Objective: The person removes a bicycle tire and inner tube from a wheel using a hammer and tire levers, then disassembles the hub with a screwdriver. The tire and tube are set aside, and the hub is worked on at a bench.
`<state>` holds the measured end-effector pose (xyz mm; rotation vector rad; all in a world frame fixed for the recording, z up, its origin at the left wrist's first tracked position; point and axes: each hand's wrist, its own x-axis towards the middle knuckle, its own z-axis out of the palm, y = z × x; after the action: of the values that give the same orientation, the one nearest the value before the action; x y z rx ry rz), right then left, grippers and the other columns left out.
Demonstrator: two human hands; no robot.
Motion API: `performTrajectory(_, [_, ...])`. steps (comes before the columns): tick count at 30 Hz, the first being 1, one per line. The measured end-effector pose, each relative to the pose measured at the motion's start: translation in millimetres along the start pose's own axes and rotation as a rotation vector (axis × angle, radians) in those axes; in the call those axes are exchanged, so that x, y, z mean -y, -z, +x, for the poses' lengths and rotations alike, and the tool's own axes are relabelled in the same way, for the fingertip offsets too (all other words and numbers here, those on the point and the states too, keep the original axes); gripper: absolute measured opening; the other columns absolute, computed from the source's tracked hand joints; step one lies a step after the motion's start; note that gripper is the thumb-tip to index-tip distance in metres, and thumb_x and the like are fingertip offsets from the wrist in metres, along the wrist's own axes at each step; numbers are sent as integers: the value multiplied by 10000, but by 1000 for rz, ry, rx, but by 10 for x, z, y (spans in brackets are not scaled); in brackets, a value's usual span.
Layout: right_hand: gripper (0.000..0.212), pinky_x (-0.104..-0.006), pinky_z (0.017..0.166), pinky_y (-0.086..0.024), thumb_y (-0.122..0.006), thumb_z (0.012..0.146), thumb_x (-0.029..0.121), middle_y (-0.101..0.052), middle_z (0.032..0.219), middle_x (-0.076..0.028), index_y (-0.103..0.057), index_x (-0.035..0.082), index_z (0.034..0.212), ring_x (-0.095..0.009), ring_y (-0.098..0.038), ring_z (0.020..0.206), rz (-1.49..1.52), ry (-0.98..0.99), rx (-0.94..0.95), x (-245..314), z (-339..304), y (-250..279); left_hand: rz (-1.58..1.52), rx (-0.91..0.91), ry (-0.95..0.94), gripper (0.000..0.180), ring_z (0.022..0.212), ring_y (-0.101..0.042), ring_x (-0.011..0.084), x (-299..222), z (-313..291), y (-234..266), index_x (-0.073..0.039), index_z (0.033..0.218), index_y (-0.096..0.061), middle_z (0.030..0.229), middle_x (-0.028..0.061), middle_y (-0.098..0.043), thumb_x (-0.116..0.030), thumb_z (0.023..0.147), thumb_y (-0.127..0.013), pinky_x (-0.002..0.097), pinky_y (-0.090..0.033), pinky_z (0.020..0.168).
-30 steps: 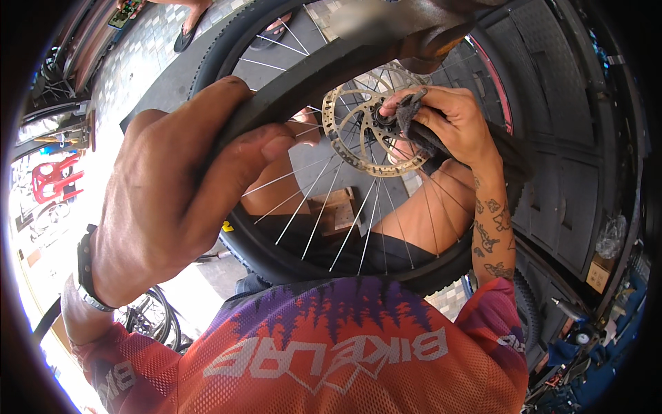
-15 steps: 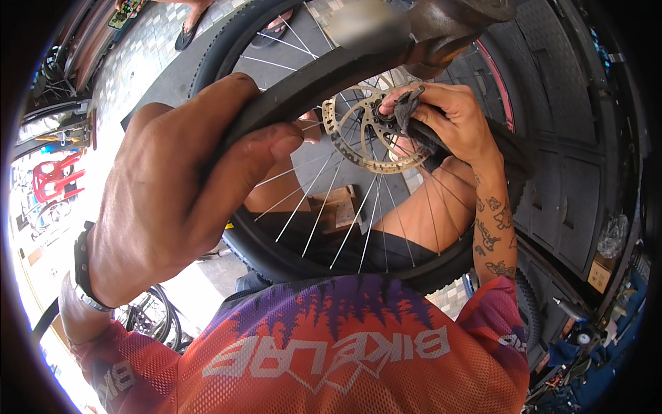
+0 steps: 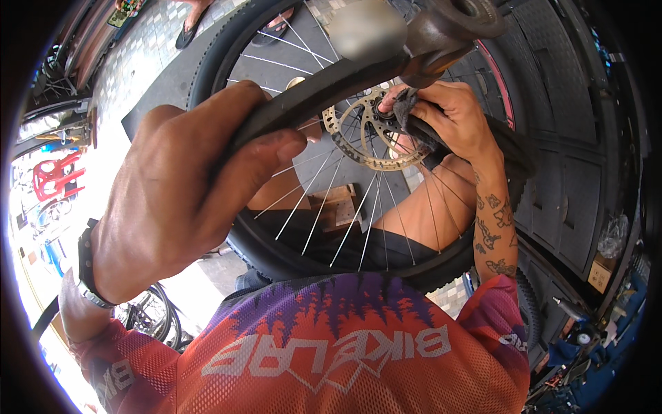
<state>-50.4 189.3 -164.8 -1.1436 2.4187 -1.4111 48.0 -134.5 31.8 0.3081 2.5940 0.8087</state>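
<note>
My left hand (image 3: pixel 183 183) is wrapped round a thick dark bar (image 3: pixel 324 86), which slants up to the right in front of the wheel. A bulky brownish-black end (image 3: pixel 455 34) with a round opening tops the bar; its exact kind is unclear. Behind it, a bicycle wheel (image 3: pixel 258 234) with a black tyre leans across my lap. Its perforated disc brake rotor (image 3: pixel 376 162) surrounds the hub (image 3: pixel 386 114). My right hand (image 3: pixel 452 117) pinches a dark grey rag (image 3: pixel 408 114) against the hub, the fingertips touching the hub's middle.
Dark panelled drawers (image 3: pixel 565 179) stand close on the right, with tools (image 3: pixel 572 310) lower down. A small wooden box (image 3: pixel 338 207) shows through the spokes. Another person's sandalled foot (image 3: pixel 189 31) is at the top left. Red chairs (image 3: pixel 58 176) and bicycles (image 3: pixel 148 314) are at the left.
The bar has shifted slightly, its bulky end moving left and up. My left hand has moved a little with it. My right hand stays at the hub with the rag.
</note>
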Motion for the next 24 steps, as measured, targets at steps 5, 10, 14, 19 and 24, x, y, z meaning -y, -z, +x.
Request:
performTrajectory(5, [243,-364,758,-577,-808,931,40,-795,957,-184,-780,-28,1163,-282,-768,815,181,-59,7,0,32,-66,30,-68,-88,282,550,-549,191,-67,43,-36,57,1145,-684,621,132,-544,-216,1073,-676,393,-403,551])
performTrajectory(10, [218,-343,909,-621,-713,935,-74,-830,1055,-123,-781,-32,1138,-235,-810,984,136,-24,18,-20,51,-70,-223,-198,23,420,559,-546,116,-229,18,136,76,1230,-643,650,41,-577,-328,1116,-630,335,-400,518])
performTrajectory(14, [226,-346,923,-621,-736,930,-50,-828,1069,-141,-785,-31,1150,-257,-812,999,166,-30,6,0,26,-92,-197,-263,-235,375,542,-594,179,-156,66,-97,64,1241,-641,633,90,-594,-291,1121,-629,365,-425,521])
performTrajectory(19, [189,-339,956,-624,-714,956,-52,-833,1088,-131,-790,-31,1129,-251,-809,1071,223,-27,34,176,62,-25,-32,-138,35,293,563,-557,160,-34,-86,-87,35,1149,-669,621,105,-536,-254,1122,-629,373,-404,539])
performTrajectory(24, [229,-448,1017,-620,-593,1092,40,-788,1186,-227,-719,-81,1239,-351,-785,1128,402,75,-151,238,82,281,-330,-215,264,386,461,-395,18,-47,-137,84,-42,1127,-611,619,-66,-478,-418,1158,-534,218,-296,419])
